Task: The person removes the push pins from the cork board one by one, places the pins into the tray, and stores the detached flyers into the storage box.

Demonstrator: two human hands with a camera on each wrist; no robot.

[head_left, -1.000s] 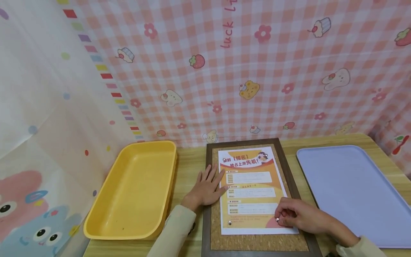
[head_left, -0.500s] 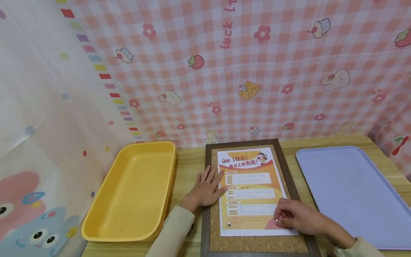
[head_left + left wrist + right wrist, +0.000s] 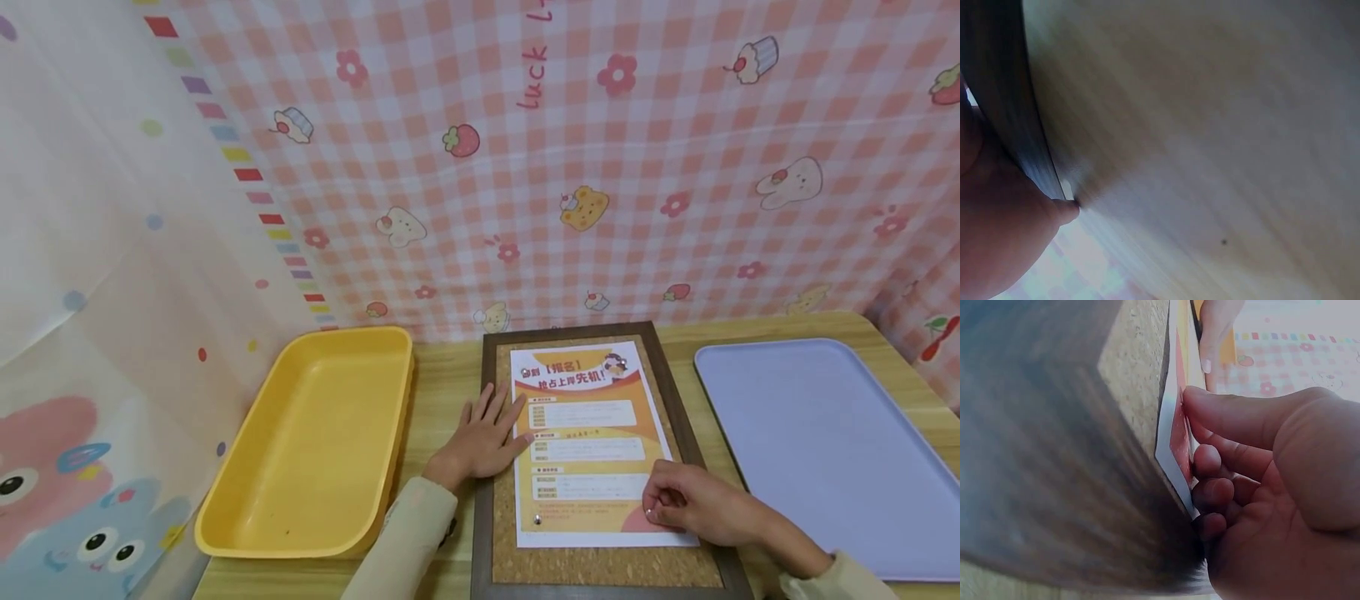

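Note:
An orange and white printed sheet lies on a framed cork board. My left hand rests with spread fingers over the board's left frame, its fingertips on the sheet's left edge. At the sheet's lower right corner my right hand pinches a small silver thumbtack against the paper; most of the tack is hidden by the fingers. Another silver thumbtack sits in the lower left corner, with one more near each upper corner. In the right wrist view, the right thumb presses close to the sheet's surface.
A deep yellow tray stands left of the board on the wooden table. To the right lies a flat lavender tray. A pink checked cloth hangs right behind the table.
Both hands stay in place, the right one still at the lower right corner with the thumbtack. The head view shifts only slightly.

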